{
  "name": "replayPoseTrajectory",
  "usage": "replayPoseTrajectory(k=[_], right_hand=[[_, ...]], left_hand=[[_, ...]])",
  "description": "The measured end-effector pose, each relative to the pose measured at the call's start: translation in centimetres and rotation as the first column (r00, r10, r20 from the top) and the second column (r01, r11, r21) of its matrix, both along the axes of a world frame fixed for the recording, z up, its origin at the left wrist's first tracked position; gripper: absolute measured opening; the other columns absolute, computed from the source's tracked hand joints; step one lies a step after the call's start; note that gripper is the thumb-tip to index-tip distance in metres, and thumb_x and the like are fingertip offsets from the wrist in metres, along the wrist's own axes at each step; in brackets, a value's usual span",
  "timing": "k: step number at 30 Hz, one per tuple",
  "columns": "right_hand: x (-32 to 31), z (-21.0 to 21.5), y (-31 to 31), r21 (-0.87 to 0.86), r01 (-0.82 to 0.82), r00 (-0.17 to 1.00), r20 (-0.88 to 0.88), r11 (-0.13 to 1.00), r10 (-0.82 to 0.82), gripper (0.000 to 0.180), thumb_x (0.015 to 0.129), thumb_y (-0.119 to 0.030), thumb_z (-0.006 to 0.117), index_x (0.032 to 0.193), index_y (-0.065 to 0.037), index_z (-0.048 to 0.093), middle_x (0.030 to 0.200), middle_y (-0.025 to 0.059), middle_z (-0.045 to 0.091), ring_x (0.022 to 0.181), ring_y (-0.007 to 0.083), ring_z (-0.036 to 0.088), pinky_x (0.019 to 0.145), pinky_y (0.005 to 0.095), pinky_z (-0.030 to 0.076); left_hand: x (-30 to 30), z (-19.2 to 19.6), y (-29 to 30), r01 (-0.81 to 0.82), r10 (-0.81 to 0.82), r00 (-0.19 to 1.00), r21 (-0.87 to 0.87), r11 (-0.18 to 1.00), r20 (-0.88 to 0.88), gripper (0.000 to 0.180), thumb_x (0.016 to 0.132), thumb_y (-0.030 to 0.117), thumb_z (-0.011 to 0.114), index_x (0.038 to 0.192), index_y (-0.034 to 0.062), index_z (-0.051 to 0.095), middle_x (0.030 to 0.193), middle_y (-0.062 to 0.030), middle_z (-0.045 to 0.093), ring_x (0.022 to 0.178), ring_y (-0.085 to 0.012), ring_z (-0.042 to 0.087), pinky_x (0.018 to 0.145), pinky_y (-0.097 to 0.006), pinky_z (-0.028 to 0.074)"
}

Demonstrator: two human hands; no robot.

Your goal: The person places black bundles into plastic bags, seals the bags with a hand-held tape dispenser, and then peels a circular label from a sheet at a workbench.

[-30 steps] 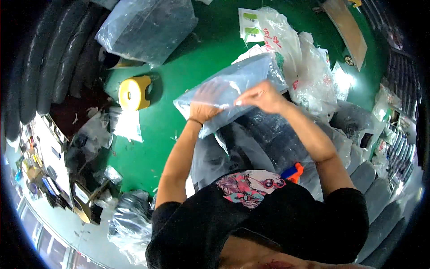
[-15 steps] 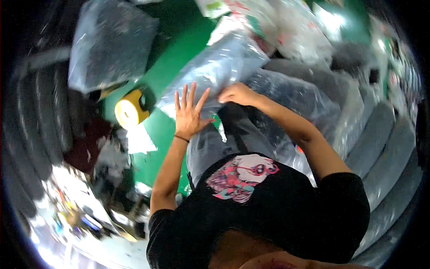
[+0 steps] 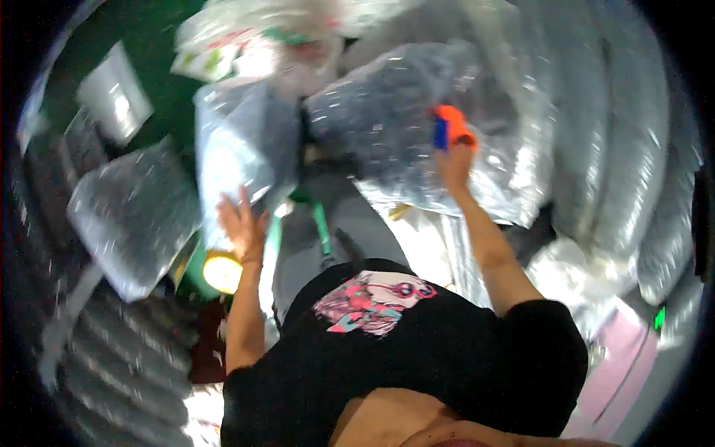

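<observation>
Left hand [image 3: 244,227]: fingers spread wide, tips over the lower edge of a pale bluish bag [image 3: 242,138]. Film is thin, translucent, glossy, creased; outline a tall, slightly slumped rectangle. Contents not legible through the glare.

Right hand [image 3: 456,162]: fingers drawn in narrow at the near end of an orange-and-blue tool [image 3: 451,127] — rigid-looking, smooth, matte. Cannot tell if they close around it (motion blur here). Tool is over a dark wrapped bundle [image 3: 376,119], right of its middle and well above its lower edge. Bundle surface: clear film over dark grey, wrinkled, many small highlights.

Surroundings: a yellow stool [image 3: 223,272], rounded, shows just below the bag's lower edge. Left of the bag, a dark grey package [image 3: 134,216] — boxy, film-wrapped, corners blunt. Beyond the bag's upper edge, crinkled white plastic bags [image 3: 253,30] with red print. Past the bundle's right edge, long grey rolls [image 3: 625,134], tubular, sheathed in shiny film. Smooth green floor [image 3: 153,45] at upper left.
</observation>
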State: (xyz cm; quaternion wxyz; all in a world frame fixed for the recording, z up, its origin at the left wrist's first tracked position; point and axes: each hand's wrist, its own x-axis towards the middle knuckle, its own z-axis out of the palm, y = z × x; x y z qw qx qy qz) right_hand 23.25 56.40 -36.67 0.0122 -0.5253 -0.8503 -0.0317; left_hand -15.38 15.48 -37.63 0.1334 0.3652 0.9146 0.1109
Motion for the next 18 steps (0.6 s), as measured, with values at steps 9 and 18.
replayPoseTrajectory(k=[9, 18], right_hand=[[-27.0, 13.2, -21.2, -0.866, -0.423, 0.756, -0.499, 0.266, -0.423, 0.035, 0.094, -0.029, 0.072, 0.114, -0.001, 0.068, 0.088, 0.0035, 0.069, 0.074, 0.0115, 0.065, 0.065, 0.0263, 0.052], [-43.4, 6.3, -27.6, -0.564, -0.739, 0.673, -0.649, 0.37, 0.354, 0.042, 0.081, -0.053, 0.07, 0.096, -0.014, 0.076, 0.085, 0.0163, 0.072, 0.083, 0.0385, 0.07, 0.074, 0.0463, 0.055]], left_hand=[[0.8, -3.1, -6.0, -0.079, 0.085, 0.99, 0.054, 0.995, -0.111, 0.073, 0.082, 0.039, 0.076, 0.148, 0.027, 0.047, 0.154, -0.0218, 0.036, 0.148, -0.0496, 0.022, 0.118, -0.062, 0.023], [0.8, -4.3, -6.6, -0.041, 0.066, 0.979, 0.132, 0.99, -0.195, 0.044, 0.088, 0.024, 0.064, 0.132, 0.0281, 0.056, 0.144, -0.0194, 0.046, 0.142, -0.0505, 0.033, 0.114, -0.066, 0.027]])
